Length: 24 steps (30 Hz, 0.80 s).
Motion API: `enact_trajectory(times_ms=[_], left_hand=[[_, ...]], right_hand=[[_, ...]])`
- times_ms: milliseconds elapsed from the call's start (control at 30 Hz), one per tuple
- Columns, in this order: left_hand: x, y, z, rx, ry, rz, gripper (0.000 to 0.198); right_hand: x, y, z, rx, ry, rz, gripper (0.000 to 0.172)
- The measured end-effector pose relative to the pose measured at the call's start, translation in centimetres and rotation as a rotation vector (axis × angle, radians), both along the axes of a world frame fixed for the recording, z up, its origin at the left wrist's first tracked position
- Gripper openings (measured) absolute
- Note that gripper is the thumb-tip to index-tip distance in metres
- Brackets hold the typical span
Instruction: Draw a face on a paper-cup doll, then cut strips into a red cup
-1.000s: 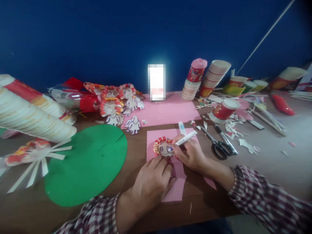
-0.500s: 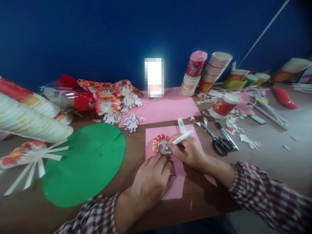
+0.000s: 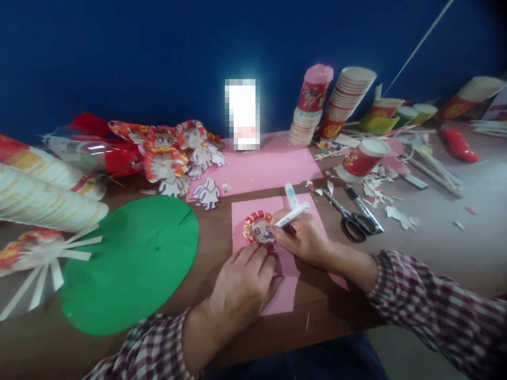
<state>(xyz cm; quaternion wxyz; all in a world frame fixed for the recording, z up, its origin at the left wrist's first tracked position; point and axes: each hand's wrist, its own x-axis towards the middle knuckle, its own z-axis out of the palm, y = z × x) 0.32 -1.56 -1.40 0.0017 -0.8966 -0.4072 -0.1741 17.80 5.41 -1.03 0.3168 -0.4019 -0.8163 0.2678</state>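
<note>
A round paper doll head (image 3: 260,231) with red-and-yellow curled hair and purple-drawn features lies on a pink sheet (image 3: 283,298). My right hand (image 3: 303,237) is closed round a white marker (image 3: 291,215), its purple tip on or very close to the right side of the face. Fingers together and bent, my left hand (image 3: 243,277) presses on the head's lower edge; its fingertips are partly hidden. A capped white marker or tube (image 3: 291,195) lies just behind my right hand.
Black scissors (image 3: 354,224) and a pen (image 3: 364,208) lie at the right among paper scraps. Paper cups (image 3: 348,100) stand stacked behind. To the left are a green oval sheet (image 3: 134,264), finished paper dolls (image 3: 166,153) and leaning cup stacks (image 3: 51,195). A blue wall (image 3: 138,53) closes the back.
The whole view has shifted, so things appear slightly higher and further left. The marker's tip remains at the face, with both hands in nearly the same places on the sheet.
</note>
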Motion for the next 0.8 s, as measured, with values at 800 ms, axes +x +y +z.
enact_trajectory(times_ms=[800], left_hand=[[-0.17, -0.02, -0.19, 0.005, 0.0, -0.019, 0.031]], right_hand=[[0.05, 0.02, -0.13, -0.045, 0.03, -0.018, 0.015]])
